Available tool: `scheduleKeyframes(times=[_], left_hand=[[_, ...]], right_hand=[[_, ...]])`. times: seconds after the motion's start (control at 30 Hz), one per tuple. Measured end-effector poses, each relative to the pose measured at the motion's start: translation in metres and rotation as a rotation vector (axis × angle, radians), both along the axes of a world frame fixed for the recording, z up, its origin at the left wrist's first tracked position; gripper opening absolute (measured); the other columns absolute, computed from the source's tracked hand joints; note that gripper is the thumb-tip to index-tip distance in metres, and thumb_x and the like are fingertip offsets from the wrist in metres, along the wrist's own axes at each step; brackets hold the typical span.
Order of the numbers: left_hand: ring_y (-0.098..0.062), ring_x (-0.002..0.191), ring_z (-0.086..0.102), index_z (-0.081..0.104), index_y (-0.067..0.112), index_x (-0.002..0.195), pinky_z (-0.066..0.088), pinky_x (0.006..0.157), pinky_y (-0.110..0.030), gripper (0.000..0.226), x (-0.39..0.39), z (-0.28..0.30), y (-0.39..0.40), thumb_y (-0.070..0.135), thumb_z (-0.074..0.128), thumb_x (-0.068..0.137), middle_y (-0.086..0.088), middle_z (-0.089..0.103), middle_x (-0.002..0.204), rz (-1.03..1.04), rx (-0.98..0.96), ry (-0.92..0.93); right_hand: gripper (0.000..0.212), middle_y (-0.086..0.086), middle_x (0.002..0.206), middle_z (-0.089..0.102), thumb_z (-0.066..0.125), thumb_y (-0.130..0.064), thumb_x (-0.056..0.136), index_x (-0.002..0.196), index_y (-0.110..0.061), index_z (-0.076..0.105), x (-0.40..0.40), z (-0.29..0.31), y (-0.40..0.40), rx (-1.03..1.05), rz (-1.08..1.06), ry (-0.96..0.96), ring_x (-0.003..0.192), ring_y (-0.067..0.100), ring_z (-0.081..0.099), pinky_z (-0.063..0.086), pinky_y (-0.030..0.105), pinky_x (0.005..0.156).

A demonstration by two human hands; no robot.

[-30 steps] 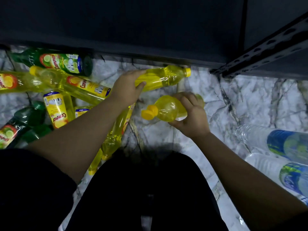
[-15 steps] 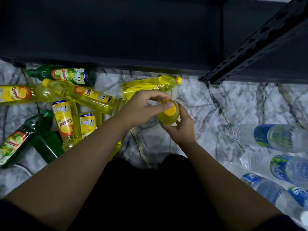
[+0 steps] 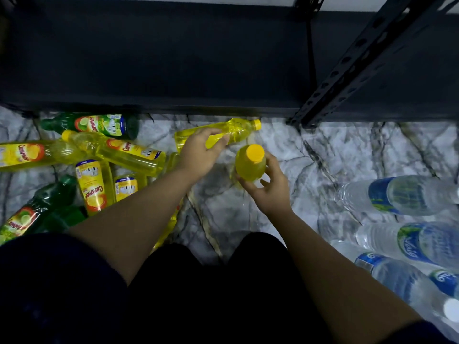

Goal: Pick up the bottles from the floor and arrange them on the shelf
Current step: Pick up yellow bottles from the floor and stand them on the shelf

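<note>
Bottles lie all over the floor (image 3: 285, 150), and the picking-up step is in hand. The right hand (image 3: 267, 188) is wrapped around a yellow bottle (image 3: 249, 165), held up off the floor with its yellow cap (image 3: 253, 153) pointing at the camera. The left hand (image 3: 198, 155) is closing on a second yellow bottle (image 3: 238, 131), which lies on its side just in front of the dark shelf (image 3: 154, 58); the fingers (image 3: 218, 139) curl over its middle, but I cannot tell if it is off the floor yet. I think the next move is to get a firm hold on that second bottle, then lift both up and forward to the shelf and stand them there with caps up. The shelf board looks bare, so there is room. A black metal post (image 3: 347, 60) slants down on the right, and the right arm should stay clear of it. To the left is a messy pile of yellow bottles with labels (image 3: 92, 184) and green bottles (image 3: 99, 124), some lying across each other, so pulling one out may roll the rest. To the right lie clear water bottles (image 3: 402, 194) with blue labels, well apart from the hands. None of these block the way up to the shelf.
</note>
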State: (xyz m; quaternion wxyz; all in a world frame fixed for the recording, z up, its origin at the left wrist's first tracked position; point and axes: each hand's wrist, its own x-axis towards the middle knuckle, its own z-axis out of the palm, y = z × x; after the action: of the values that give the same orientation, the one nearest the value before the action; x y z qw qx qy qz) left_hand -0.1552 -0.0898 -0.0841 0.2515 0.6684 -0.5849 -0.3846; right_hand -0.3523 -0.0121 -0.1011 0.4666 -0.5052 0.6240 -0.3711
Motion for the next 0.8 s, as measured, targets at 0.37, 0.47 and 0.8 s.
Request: scheduleKeyframes(times=[0.37,0.47,0.8], left_hand=[[-0.037,0.147,0.037,0.021,0.023,0.164,0.033,0.118,-0.056,0.093,0.004,-0.077,-0.067,0.050,0.072,0.091,-0.010,0.036,0.163,-0.444,0.163,-0.797],[-0.039,0.138,0.046,0.024,0.020,0.162,0.041,0.109,-0.052,0.086,0.005,-0.082,-0.065,0.045,0.070,0.093,-0.014,0.043,0.155,-0.490,0.093,-0.887],[-0.026,0.127,0.058,0.052,0.024,0.143,0.049,0.103,-0.039,0.067,0.009,-0.069,-0.094,0.036,0.084,0.084,-0.004,0.061,0.140,-0.611,0.305,-0.307]], right_hand=[[0.046,-0.003,0.109,0.079,0.083,-0.015,0.083,0.124,-0.019,0.062,-0.056,-0.012,-0.046,0.332,-0.038,-0.244,0.106,0.018,0.074,0.058,0.043,0.090],[0.040,-0.005,0.111,0.078,0.075,-0.035,0.075,0.114,-0.033,0.069,-0.057,-0.022,-0.055,0.506,-0.140,-0.240,0.110,0.023,0.070,0.051,0.048,0.094],[0.030,0.002,0.117,0.064,0.049,-0.036,0.108,0.127,-0.017,0.064,-0.064,-0.056,-0.066,0.607,-0.250,0.021,0.115,0.026,0.061,0.042,0.031,0.084]])
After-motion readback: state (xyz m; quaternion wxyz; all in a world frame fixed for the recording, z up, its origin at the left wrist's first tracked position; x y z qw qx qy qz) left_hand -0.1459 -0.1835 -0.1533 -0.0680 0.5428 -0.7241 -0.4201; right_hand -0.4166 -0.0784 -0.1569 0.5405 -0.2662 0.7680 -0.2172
